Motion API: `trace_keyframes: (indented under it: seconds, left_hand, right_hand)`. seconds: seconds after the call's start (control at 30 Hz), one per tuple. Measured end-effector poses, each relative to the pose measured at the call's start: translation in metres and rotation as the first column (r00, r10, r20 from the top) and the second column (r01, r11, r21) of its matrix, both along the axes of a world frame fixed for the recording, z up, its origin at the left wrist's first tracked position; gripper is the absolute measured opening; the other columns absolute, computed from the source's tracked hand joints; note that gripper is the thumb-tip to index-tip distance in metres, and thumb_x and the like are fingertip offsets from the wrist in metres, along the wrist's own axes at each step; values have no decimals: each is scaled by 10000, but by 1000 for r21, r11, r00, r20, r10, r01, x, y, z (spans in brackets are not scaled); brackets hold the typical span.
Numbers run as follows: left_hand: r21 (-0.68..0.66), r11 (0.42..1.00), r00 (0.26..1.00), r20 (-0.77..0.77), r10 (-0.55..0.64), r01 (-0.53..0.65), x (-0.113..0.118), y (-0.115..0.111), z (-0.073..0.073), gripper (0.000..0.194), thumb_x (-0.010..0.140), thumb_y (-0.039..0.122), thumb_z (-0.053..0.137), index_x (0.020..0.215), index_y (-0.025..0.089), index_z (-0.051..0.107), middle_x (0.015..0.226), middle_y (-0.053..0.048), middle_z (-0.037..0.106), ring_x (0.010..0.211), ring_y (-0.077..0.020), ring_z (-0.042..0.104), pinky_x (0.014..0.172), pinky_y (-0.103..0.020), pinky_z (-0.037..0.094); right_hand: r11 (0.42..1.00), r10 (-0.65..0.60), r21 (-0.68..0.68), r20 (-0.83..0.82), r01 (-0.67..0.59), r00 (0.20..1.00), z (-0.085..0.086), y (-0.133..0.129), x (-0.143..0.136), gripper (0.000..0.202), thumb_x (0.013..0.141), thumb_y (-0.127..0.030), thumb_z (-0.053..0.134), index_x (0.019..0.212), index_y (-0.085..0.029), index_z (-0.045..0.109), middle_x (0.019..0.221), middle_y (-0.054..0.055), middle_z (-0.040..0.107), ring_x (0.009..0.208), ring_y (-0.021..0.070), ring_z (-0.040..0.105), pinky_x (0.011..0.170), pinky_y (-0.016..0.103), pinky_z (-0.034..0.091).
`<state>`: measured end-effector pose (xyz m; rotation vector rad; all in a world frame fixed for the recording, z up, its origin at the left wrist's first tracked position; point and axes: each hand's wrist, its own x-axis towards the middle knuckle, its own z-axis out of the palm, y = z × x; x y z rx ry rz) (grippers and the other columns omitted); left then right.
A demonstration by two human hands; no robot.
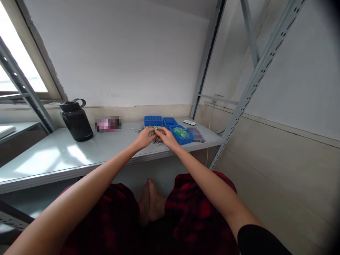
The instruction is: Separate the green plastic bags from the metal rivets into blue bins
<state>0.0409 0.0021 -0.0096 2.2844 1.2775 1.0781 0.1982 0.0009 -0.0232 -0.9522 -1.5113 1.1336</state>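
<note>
My left hand (145, 137) and my right hand (168, 138) meet above the shelf, fingertips pinched together around a small pale-green and silvery piece (156, 128). What kind of piece it is, I cannot make out. Around and under my hands lies a loose pile of small silvery metal parts (140, 129), partly hidden by my fingers. Just right of my right hand is a blue bin (186, 140) with green, clear-looking small pieces (181, 132) inside. Behind it stand a second blue bin (169, 121) and a third, longer blue bin (152, 120).
A black bottle (77, 121) with a carry loop stands on the grey shelf (106, 147) at the left. A blurred pink item (106, 124) lies near the wall. At the right are a white flat object (189, 122), a blurred item (196, 135) and a slotted metal post (255, 76).
</note>
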Motion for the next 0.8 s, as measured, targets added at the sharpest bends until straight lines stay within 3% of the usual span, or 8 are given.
trace_keyframes:
  seconds: [0.13, 0.27, 0.33, 0.43, 0.57, 0.8]
  left_hand:
    - [-60, 996, 994, 89, -59, 64, 5, 0, -3, 192, 843, 347, 591, 902, 196, 695, 1018, -92, 690, 969, -255, 635, 829, -368, 521]
    - [-228, 974, 917, 391, 82, 11, 7, -1, -1, 284, 810, 289, 644, 1062, 180, 573, 1006, -87, 667, 843, -200, 652, 676, -318, 557]
    - [-312, 950, 873, 468, 135, 20, 7, -3, 3, 390, 797, 276, 670, 1140, 180, 513, 960, -69, 670, 785, -179, 655, 655, -310, 560]
    - [-375, 926, 870, 469, 149, 44, 4, -5, 9, 420, 764, 290, 720, 1121, 163, 540, 804, -33, 678, 685, -168, 649, 655, -311, 550]
    - [-380, 925, 875, 449, 182, 3, 0, -4, 14, 327, 699, 306, 776, 925, 153, 596, 645, -14, 659, 595, -170, 626, 618, -306, 518]
    - [-385, 923, 862, 474, 181, 18, 1, -6, 17, 281, 695, 342, 778, 820, 164, 599, 588, -1, 639, 559, -164, 618, 584, -289, 492]
  right_hand:
    - [999, -36, 17, -66, 37, 997, -3, 8, 3, 218, 825, -370, 643, 954, -197, 610, 996, 71, 675, 876, 189, 665, 690, 300, 587]
    - [993, -62, 92, -88, 70, 994, 0, 13, 7, 167, 813, -358, 616, 872, -202, 612, 855, 35, 651, 792, 179, 641, 646, 301, 584]
    - [992, -67, 102, -76, 75, 995, 1, 15, 9, 172, 804, -364, 614, 861, -203, 614, 817, 28, 634, 767, 180, 628, 635, 310, 585]
    - [993, -72, 88, -65, 77, 995, 0, 18, 10, 162, 796, -353, 609, 853, -202, 616, 811, 29, 619, 762, 184, 619, 651, 335, 593]
    - [994, -82, 74, -65, 86, 995, -2, 22, 10, 142, 804, -329, 579, 853, -202, 621, 801, 29, 606, 767, 191, 610, 667, 360, 595]
    - [991, -85, 98, -60, 91, 995, 0, 23, 12, 133, 814, -300, 547, 852, -196, 622, 790, 28, 603, 759, 185, 609, 636, 337, 590]
